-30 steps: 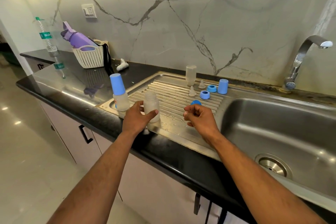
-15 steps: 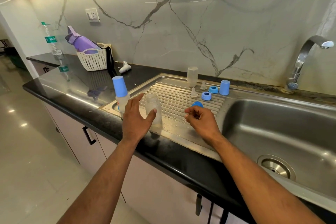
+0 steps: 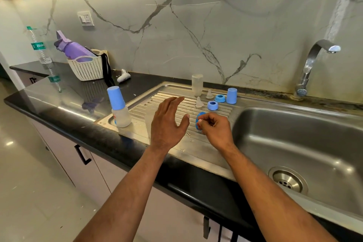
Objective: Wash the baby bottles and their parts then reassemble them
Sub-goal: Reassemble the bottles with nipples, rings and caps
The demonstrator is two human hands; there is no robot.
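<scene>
Over the drainboard, right hand pinches blue ring.

A white basket at 10 o'clock on the black counter holds a tilted purple bottle; a clear water bottle stands at its 9 o'clock, a wall switch at 12, a curved tap at 2 o'clock
</scene>
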